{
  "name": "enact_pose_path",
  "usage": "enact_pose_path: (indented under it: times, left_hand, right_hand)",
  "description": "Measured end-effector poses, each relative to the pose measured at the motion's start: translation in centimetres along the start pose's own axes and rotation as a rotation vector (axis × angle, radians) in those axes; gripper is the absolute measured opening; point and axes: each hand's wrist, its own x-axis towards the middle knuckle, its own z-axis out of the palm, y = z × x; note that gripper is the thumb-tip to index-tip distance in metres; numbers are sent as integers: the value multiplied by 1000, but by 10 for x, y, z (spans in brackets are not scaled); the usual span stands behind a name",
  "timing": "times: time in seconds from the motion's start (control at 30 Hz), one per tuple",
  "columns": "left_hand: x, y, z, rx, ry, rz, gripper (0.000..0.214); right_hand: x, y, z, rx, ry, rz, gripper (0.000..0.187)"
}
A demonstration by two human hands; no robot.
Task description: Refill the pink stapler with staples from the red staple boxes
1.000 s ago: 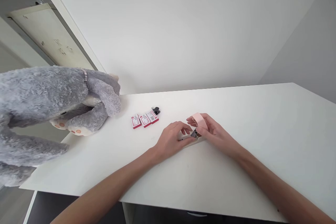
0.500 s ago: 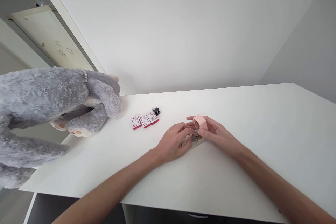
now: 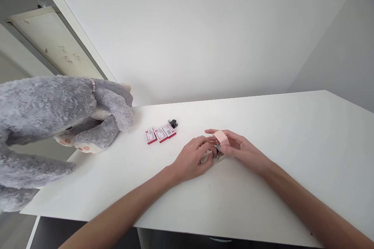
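My right hand [image 3: 241, 148] grips a pale pink band-like piece [image 3: 221, 137], its thumb in front and its fingers behind. A small silver-grey metal part [image 3: 217, 149] shows just beneath the pink band, between the two hands. My left hand [image 3: 194, 157] is closed, thumb and fingertips on this metal part. A light, flat strip [image 3: 219, 158] lies low under the fingers, mostly hidden. What exactly the pink and metal pieces are, I cannot make out. Both hands rest low over the white tabletop [image 3: 248, 194].
Left of my hands lie three small red-and-white boxes [image 3: 160, 134] in a row, with a small black object with a silver end [image 3: 173, 123] behind them. A big grey plush toy [image 3: 49, 105] leans over the table's left side. A white wall [image 3: 204, 39] rises behind.
The pink band has turned in my right hand, so its broad outer face shows more. The metal part has tilted. My left hand stays almost in place.
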Motion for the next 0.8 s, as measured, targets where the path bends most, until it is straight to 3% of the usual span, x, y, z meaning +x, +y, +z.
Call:
enact_pose_path:
  times: [0.8]
  left_hand:
    - [4,3,-5,-89,-102,-5,9]
  right_hand:
    - [0,-3,2,-59,-61,-4,61]
